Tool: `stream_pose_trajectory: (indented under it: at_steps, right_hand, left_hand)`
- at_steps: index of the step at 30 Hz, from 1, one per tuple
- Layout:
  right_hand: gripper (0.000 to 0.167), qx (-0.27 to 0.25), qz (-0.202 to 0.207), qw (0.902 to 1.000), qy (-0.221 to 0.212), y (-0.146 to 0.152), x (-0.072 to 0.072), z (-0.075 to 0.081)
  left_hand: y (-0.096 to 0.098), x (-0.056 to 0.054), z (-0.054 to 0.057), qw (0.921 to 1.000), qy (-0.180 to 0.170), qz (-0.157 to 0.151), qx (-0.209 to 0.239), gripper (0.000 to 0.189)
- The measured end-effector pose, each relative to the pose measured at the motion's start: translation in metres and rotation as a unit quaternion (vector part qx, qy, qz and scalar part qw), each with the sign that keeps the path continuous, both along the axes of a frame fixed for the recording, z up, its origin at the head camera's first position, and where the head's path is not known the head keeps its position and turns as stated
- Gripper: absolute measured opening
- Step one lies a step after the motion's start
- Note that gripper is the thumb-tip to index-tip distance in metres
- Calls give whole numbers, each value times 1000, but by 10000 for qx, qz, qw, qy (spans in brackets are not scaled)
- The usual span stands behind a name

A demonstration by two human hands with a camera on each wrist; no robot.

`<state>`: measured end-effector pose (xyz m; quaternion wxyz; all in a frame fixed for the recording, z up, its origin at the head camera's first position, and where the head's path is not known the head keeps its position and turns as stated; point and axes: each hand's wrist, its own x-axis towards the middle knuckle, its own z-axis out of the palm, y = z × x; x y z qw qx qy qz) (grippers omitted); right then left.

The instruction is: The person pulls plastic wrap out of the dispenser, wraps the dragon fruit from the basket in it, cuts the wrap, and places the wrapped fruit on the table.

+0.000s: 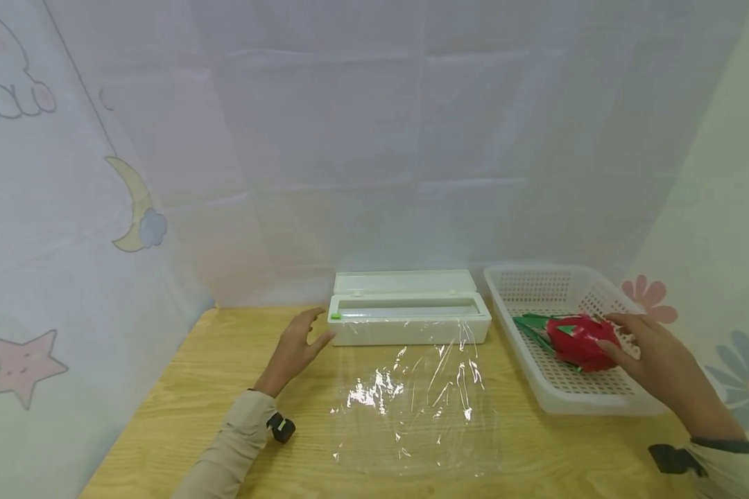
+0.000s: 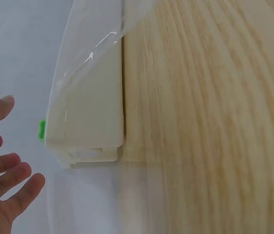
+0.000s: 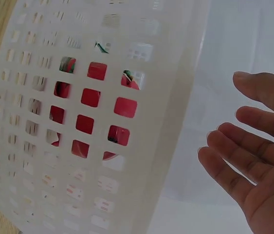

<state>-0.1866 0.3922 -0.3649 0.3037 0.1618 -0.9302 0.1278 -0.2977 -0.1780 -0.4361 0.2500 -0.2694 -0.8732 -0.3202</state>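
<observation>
Beige sleeves (image 1: 225, 443) are being worn nearest. Clear, crinkled plastic film (image 1: 412, 416) is being supported by the yellow wood-grain table (image 1: 181, 388) and draped over the front of a white oblong plastic box (image 2: 88, 107). Above a white rectangular lattice basket (image 1: 599, 404), where a red scaly fruit (image 1: 577, 343) with green leaves (image 1: 530, 321) is being contained, the right hand (image 1: 668, 357) is being held loosely open, nothing gripped. Beside the box's green slider (image 1: 336, 317), its lid (image 1: 406, 281) raised, the left hand (image 1: 296, 343) is being held spread, empty.

In L wrist view, L hand (image 1: 295, 346) is running off the left edge & white box (image 2: 85, 102) is getting cut off up top. R hand (image 1: 658, 353) is partly hiding a pale item (image 1: 628, 343), too small to ID. In R wrist view, basket wall (image 3: 158, 122) is blocking most of red fruit (image 1: 577, 339).
</observation>
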Motion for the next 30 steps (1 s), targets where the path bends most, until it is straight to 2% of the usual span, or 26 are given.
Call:
stream_pose_trajectory:
  at_steps: [11,19,30]
  right_hand:
    - [53,-16,-78,9978,-652,14,-6,-2]
    - [61,21,-155,9876,-1561,23,-12,2]
    - [66,230,-84,9821,-1867,31,-34,4]
  left_hand:
    - [4,-19,-13,9987,-413,-69,290,56]
    - [7,-26,-19,9977,-540,-51,407,58]
    - [13,-36,-19,9963,-795,-104,297,57]
